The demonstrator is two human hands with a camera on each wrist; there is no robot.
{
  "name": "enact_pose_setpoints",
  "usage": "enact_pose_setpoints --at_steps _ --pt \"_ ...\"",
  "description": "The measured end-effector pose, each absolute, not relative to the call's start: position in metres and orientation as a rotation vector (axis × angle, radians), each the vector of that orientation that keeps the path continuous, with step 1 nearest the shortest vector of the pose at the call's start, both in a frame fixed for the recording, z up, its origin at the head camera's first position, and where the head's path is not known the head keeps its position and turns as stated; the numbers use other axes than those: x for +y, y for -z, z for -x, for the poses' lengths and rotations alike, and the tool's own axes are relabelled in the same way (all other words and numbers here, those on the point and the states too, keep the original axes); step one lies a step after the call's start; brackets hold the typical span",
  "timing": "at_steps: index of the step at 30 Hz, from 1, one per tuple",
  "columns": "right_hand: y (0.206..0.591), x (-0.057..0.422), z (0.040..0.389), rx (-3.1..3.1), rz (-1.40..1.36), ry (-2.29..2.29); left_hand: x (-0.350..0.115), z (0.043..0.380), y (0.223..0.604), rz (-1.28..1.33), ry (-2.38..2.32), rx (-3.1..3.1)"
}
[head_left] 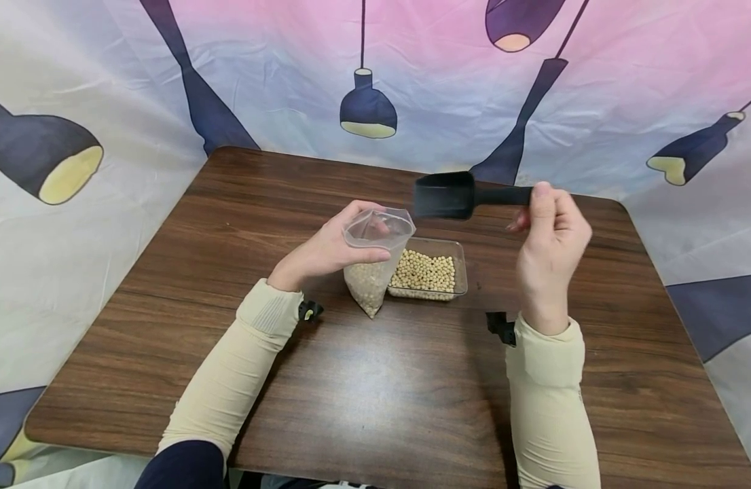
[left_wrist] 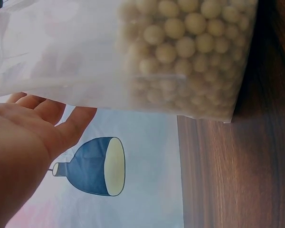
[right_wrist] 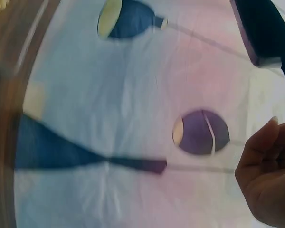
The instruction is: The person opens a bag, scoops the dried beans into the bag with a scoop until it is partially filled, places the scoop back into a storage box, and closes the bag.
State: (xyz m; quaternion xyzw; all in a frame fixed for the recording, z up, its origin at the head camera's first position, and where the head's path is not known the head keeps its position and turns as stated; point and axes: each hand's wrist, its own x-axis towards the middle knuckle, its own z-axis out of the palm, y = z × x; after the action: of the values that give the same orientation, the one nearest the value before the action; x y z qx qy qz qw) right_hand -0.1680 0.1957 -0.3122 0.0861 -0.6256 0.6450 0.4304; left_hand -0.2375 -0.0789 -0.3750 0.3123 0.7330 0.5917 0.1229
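A clear plastic bag (head_left: 368, 284), its mouth spread wide, holds round pale beans (left_wrist: 185, 47) in its lower part. My left hand (head_left: 329, 244) grips the bag near its rim, thumb on the near side and fingers behind. In the left wrist view, the left hand (left_wrist: 33, 137) shows beside the bag's upper part. My right hand (head_left: 553, 244) pinches the handle of a black scoop (head_left: 445, 195), raised to the right of the bag's mouth. No beans show in the scoop. The right wrist view has the right hand (right_wrist: 270, 171) at its edge, below the scoop (right_wrist: 263, 31).
Just right of the bag, a clear plastic box (head_left: 462, 272) with more of the pale beans stands on the brown wooden table (head_left: 363, 401). Behind the table hangs a cloth (head_left: 290, 88) printed with lamps.
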Motion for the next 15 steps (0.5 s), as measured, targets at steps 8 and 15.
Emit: enact_pose_setpoints --at_steps 8,15 --pt "0.314 0.228 0.161 -2.220 0.076 -1.136 -0.078 0.237 0.373 -0.917 -1.716 2.139" --pt "0.321 0.220 0.164 -2.808 0.068 -0.739 -0.077 0.237 0.375 -0.929 -1.741 2.122"
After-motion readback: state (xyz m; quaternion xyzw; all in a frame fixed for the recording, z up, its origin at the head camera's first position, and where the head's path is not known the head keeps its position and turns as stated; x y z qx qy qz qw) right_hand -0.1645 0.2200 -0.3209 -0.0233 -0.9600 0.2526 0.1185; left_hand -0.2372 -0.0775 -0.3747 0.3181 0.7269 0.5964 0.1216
